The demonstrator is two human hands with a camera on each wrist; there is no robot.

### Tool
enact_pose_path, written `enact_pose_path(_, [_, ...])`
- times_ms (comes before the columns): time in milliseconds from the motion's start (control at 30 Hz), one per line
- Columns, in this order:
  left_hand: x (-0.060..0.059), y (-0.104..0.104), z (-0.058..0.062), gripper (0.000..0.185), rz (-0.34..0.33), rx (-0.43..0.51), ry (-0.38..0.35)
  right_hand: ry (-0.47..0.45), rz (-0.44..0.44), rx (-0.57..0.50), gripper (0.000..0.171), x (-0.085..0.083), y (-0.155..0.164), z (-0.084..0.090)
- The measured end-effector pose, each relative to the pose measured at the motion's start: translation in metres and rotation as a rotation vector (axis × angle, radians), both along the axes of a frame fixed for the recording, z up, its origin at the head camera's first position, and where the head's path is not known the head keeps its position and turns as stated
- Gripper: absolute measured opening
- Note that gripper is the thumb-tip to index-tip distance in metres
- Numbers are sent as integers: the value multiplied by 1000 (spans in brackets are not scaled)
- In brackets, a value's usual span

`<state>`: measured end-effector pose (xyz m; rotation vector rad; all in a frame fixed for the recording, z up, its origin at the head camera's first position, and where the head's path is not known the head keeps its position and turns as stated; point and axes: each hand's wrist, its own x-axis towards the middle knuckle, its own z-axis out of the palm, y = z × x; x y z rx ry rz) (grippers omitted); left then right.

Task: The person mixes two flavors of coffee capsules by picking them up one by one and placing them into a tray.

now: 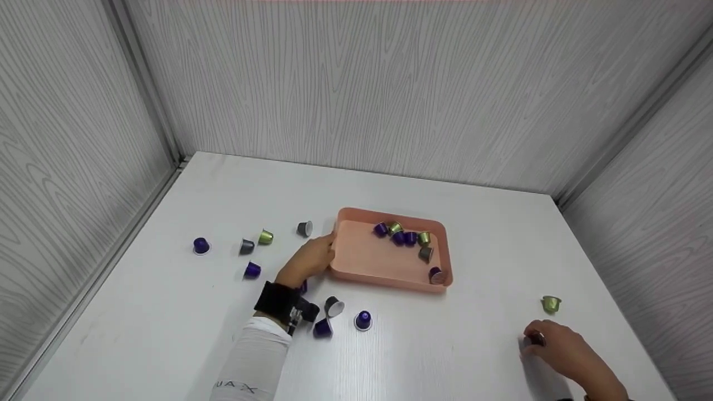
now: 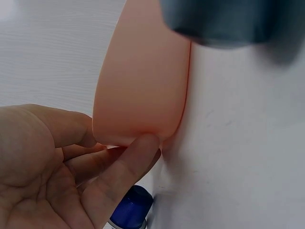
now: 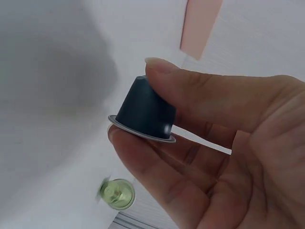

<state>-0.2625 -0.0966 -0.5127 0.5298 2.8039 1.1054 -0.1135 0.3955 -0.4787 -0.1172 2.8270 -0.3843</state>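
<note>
A pink tray [image 1: 362,262] sits mid-table with several purple, green and grey coffee capsules along its right side. My left hand [image 1: 312,257] holds the tray's left rim; in the left wrist view the thumb [image 2: 126,164] presses the tray [image 2: 143,81] wall, with a purple capsule [image 2: 133,207] just below. My right hand [image 1: 557,348] is near the table's front right and pinches a dark grey capsule [image 3: 145,112] between thumb and fingers. A green capsule [image 1: 551,303] lies just beyond that hand and shows as the green capsule [image 3: 116,193] in the right wrist view.
Loose capsules lie on the white table: a purple one [image 1: 201,245] far left, grey [image 1: 247,246], green [image 1: 265,237], grey [image 1: 304,228] and purple [image 1: 252,270] left of the tray, and several near my left wrist [image 1: 363,320]. Grey panel walls close in three sides.
</note>
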Motion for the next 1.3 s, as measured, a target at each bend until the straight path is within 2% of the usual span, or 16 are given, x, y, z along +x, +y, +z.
enact_pose_path(133, [0, -1, 0, 45, -1, -7, 9, 67, 58, -21, 22, -6, -5, 3])
enact_pose_path(300, [1, 0, 1, 47, 2, -11, -1, 130, 88, -28, 23, -16, -12, 4])
enact_pose_path(433, [0, 1, 1, 50, 12, -21, -33, 151, 96, -23, 22, -22, -18, 5])
enact_pose_path(700, [-1, 0, 0, 51, -1, -21, -6, 208, 147, -45, 20, -39, -32, 10])
enact_pose_path(933, [-2, 1, -2, 50, -3, -22, -18, 289, 160, -49, 22, -57, -50, 11])
enact_pose_path(1300, [-1, 1, 0, 52, 11, -12, -49, 373, 165, -110, 26, -84, -79, 27])
